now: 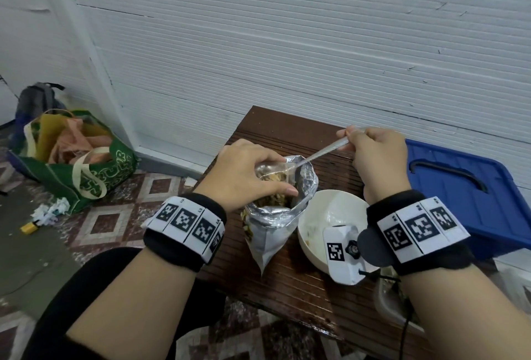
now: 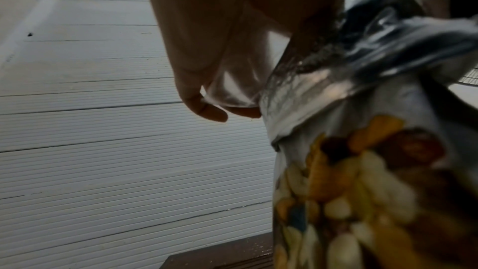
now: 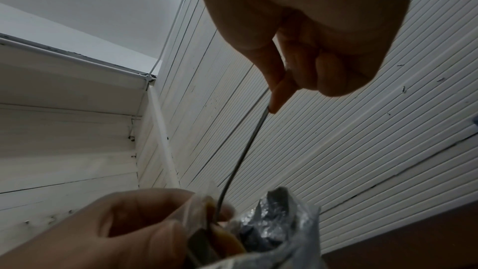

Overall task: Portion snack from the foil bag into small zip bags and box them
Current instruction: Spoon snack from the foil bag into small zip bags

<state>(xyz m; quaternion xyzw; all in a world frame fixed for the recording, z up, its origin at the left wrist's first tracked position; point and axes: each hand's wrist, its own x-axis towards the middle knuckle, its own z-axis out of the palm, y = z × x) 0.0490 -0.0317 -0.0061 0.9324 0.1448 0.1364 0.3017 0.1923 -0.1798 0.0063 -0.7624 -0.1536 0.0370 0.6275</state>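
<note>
The silver foil bag stands open on the dark wooden table, with snack mix showing at its mouth and on its side. My left hand pinches a small clear zip bag open right over the foil bag's mouth; some snack lies inside it. My right hand grips the handle of a thin spoon, raised behind and to the right. The spoon slants down, and its tip reaches into the zip bag's opening. In the right wrist view the spoon handle curves down between my left hand's fingers.
A white bowl with crumbs stands just right of the foil bag. A blue plastic box with a lid sits beyond the table's right edge. A green shopping bag and scraps lie on the floor at left. A white panelled wall stands behind.
</note>
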